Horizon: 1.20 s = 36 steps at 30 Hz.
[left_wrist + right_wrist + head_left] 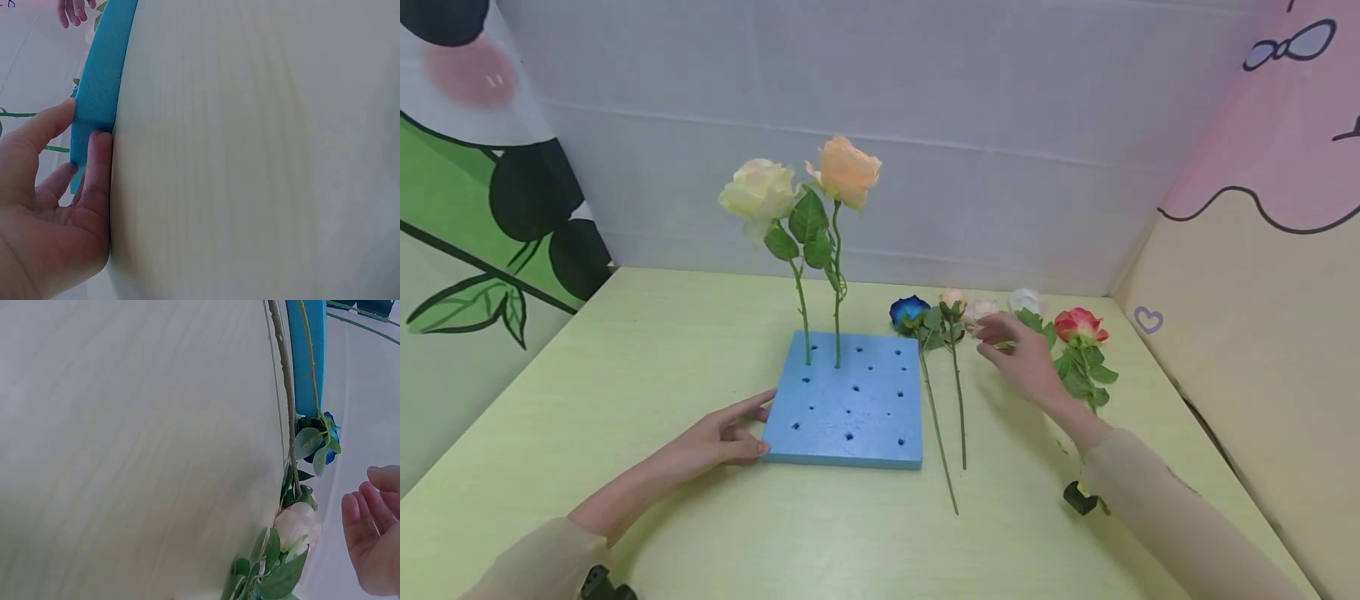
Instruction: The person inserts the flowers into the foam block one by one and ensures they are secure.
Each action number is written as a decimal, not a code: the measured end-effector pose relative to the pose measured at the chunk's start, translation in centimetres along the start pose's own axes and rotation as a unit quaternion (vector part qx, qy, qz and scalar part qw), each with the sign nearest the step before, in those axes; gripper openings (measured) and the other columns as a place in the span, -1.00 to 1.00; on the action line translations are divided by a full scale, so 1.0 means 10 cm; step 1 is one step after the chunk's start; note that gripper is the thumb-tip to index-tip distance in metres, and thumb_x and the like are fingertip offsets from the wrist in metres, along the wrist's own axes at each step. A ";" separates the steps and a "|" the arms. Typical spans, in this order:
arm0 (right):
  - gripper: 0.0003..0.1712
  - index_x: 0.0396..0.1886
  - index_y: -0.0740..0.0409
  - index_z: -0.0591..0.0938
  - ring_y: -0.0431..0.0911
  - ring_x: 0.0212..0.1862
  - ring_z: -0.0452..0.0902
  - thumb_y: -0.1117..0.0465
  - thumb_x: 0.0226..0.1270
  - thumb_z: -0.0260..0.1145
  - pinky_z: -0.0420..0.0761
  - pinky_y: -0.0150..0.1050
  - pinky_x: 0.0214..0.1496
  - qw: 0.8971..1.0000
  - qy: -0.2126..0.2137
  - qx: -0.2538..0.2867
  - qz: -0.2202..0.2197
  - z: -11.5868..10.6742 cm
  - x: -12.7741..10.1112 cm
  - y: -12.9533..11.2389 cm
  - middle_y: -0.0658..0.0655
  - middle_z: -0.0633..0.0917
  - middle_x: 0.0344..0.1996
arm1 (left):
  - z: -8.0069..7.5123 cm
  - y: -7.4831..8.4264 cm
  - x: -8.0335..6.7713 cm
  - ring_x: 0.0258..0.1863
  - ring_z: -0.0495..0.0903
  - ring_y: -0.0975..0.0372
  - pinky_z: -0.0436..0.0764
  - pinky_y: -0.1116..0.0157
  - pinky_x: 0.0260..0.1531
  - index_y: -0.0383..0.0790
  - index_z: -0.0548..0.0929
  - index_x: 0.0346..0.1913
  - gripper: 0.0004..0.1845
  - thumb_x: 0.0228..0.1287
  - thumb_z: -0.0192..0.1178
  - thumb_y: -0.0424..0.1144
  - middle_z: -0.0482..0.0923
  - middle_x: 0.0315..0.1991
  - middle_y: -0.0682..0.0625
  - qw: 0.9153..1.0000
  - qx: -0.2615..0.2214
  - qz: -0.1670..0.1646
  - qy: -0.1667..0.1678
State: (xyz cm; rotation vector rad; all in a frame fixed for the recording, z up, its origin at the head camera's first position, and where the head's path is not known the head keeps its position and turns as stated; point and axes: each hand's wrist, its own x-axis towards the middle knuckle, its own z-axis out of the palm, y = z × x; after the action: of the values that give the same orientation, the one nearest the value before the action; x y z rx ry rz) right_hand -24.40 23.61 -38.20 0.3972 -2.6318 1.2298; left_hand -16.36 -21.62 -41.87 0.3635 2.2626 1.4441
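The left grip [715,443], digits apart, touches the blue board [876,429] to its right, a cream rose [760,193] and a peach rose [847,171] standing in 2 holes. The right grip [1024,358], fingers parted, hangs above the counter [737,533] between a blue rose [910,311] and a red rose [1078,323]. Pale cloth [925,75] rises beyond.

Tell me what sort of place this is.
Probably an indoor booth set up for recording: a pale table, a creased plain backdrop behind it, and cartoon-printed panels on both sides.
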 end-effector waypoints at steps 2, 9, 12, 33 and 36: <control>-0.52 0.23 0.22 0.53 0.11 0.04 0.65 0.37 0.30 0.32 0.64 0.01 0.12 1.000 -0.004 -0.001 0.001 -0.05 -0.03 0.04 0.27 0.71 -0.01 | 0.00 0.00 0.00 -0.20 0.58 0.25 0.58 0.41 -0.16 -0.14 0.06 0.57 -0.13 0.32 0.29 -0.15 0.24 0.34 -0.29 1.000 0.002 0.000 0.000; -0.43 0.32 0.15 0.48 0.14 0.04 0.67 0.31 0.31 0.36 0.65 0.05 0.06 0.998 -0.030 -0.043 -0.017 -0.28 -0.13 0.16 0.30 0.71 0.01 | 0.00 -0.01 0.00 -0.18 0.57 0.22 0.57 0.40 -0.17 -0.10 0.07 0.57 -0.13 0.32 0.29 -0.12 0.25 0.35 -0.27 1.000 0.012 -0.008 0.003; -0.41 0.34 0.12 0.47 0.16 0.05 0.67 0.29 0.32 0.36 0.65 0.07 0.05 0.997 -0.045 -0.061 -0.019 -0.38 -0.17 0.21 0.31 0.71 0.02 | 0.00 -0.01 0.00 -0.16 0.58 0.20 0.58 0.40 -0.16 -0.10 0.06 0.58 -0.13 0.32 0.29 -0.12 0.25 0.36 -0.28 1.000 0.015 -0.006 0.002; -0.37 0.35 0.30 0.43 0.26 0.05 0.62 0.38 0.27 0.35 0.65 0.08 0.05 0.992 -0.040 -0.119 0.025 -0.63 -0.43 0.52 0.40 0.61 0.09 | 0.00 -0.01 0.01 -0.19 0.57 0.23 0.57 0.41 -0.16 -0.12 0.07 0.57 -0.12 0.30 0.31 -0.14 0.24 0.34 -0.28 1.000 0.002 -0.006 0.002; -0.37 0.33 0.32 0.44 0.24 0.03 0.61 0.37 0.26 0.37 0.64 0.10 0.04 0.990 -0.045 -0.130 0.025 -0.65 -0.46 0.54 0.39 0.64 0.03 | 0.00 -0.02 0.01 -0.19 0.58 0.22 0.59 0.41 -0.14 -0.11 0.07 0.57 -0.12 0.30 0.31 -0.14 0.24 0.34 -0.27 1.000 0.002 -0.009 0.003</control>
State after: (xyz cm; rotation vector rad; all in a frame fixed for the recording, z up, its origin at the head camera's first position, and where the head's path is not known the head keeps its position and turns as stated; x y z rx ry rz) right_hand -21.39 32.67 -39.33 0.3501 -2.8454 0.8822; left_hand -16.47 -21.64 -42.03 0.3399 2.2684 1.4327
